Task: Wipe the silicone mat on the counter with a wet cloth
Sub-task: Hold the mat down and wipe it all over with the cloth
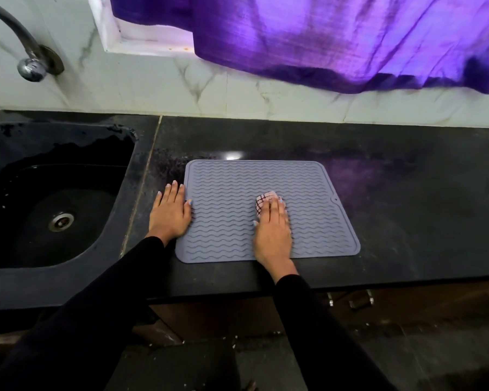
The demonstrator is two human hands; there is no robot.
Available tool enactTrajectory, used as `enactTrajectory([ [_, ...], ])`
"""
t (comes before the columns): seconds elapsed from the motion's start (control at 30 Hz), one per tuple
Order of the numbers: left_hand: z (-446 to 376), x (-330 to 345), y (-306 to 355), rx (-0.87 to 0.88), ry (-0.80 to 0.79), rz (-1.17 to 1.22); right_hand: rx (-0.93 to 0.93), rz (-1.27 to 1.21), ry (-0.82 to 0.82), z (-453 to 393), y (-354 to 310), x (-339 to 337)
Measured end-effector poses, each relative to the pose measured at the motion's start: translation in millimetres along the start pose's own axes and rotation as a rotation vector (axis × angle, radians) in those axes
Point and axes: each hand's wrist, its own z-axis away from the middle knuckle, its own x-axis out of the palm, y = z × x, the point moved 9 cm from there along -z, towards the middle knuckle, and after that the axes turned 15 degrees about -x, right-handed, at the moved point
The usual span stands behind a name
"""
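Note:
A grey silicone mat with wavy ridges lies flat on the black counter. My right hand presses a small folded checked cloth onto the middle of the mat with straight fingers; most of the cloth is hidden under the fingers. My left hand lies flat on the counter at the mat's left edge, its thumb touching the mat.
A black sink with a metal drain is set into the counter on the left, below a tap on the tiled wall. A purple curtain hangs over the back wall. The counter's front edge runs just below the mat.

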Motion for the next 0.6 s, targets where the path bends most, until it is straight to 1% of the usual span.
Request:
enactTrajectory([
  [0.1, 0.7, -1.7, 1.4, -0.005, 0.018, 0.008, -0.07, -0.063, -0.039, -8.0, 8.5, -1.3],
  [0.2, 0.7, -2.5, 1.5, -0.01, 0.017, 0.003, -0.13, -0.269, -0.08, -13.1, 18.6, 1.1],
  [0.27, 1.8, -2.2, 0.6, -0.015, 0.009, -0.003, -0.106, -0.437, -0.061, -14.0, 20.2, -2.6],
  [0.3, 1.3, -2.2, 0.0, -0.018, 0.008, -0.002, -0.039, -0.62, -0.047, -16.7, 26.7, -3.7],
  [0.37, 0.9, -3.0, -0.2, -0.021, 0.014, 0.003, 0.172, -1.164, -0.037, -24.6, 47.3, -2.1],
  [0.4, 0.9, -2.8, 0.0, -0.023, 0.014, 0.005, 0.298, -1.398, -0.024, -27.3, 60.3, -2.3],
  [0.43, 0.9, -2.3, 0.1, -0.023, 0.014, 0.005, 0.415, -1.504, 0.033, -28.6, 77.6, -3.7],
  [0.47, 0.3, -2.0, -0.6, -0.025, 0.015, 0.003, 0.51, -1.515, 0.109, -28.3, 92.4, -6.4],
  [0.5, -0.1, -1.9, -1.0, -0.027, 0.017, 0.002, 0.566, -1.43, 0.189, -25.3, 102.9, -13.4],
  [0.53, -0.3, -2.1, -1.5, -0.028, 0.018, 0.003, 0.581, -1.268, 0.271, -20.3, 108.9, -23.4],
  [0.57, -0.5, -2.5, -1.4, -0.03, 0.018, 0.007, 0.546, -1.068, 0.321, -14.9, 108.0, -35.3],
  [0.6, -0.3, -2.7, -1.1, -0.031, 0.018, 0.007, 0.463, -0.875, 0.34, -11.0, 100.6, -45.1],
])
